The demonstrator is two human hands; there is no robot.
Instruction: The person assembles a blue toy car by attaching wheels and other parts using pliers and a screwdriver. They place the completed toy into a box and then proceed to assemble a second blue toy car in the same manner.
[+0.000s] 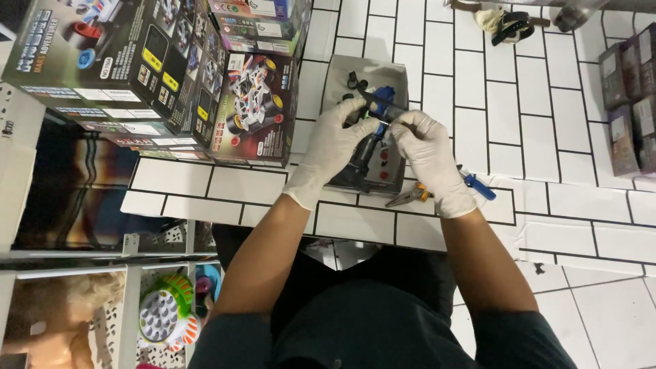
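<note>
Both my hands wear white gloves and meet over a small blue and black toy part. My left hand grips it from the left, fingers curled around its lower black piece. My right hand pinches its right side at the top. Under the hands lies a grey cardboard tray with small black pieces and a dark toy body with red dots. Pliers with orange handles and a blue-handled screwdriver lie on the white tiled surface beside my right wrist.
Stacked toy car boxes stand at the upper left. Small dark boxes sit at the right edge. A black and cream object lies at the top. A shelf below left holds a round colourful toy and a doll.
</note>
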